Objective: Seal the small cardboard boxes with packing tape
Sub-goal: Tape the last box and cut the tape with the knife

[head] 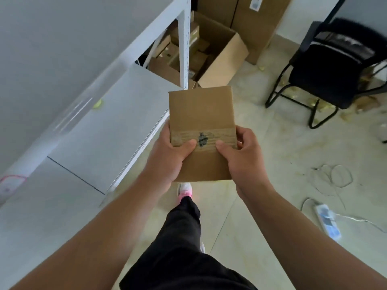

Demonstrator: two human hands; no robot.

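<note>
I hold a small brown cardboard box in front of me above the floor, its broad face towards the camera. A strip of clear packing tape runs across that face over a dark printed mark. My left hand grips the box's left side with the thumb pressed on the tape. My right hand grips the right side, thumb on the tape as well. No tape roll is in view.
A white table and white shelf frame stand at the left. A large open carton with several small boxes sits on the floor behind. A black chair is at the right; a power strip and wires lie on the floor.
</note>
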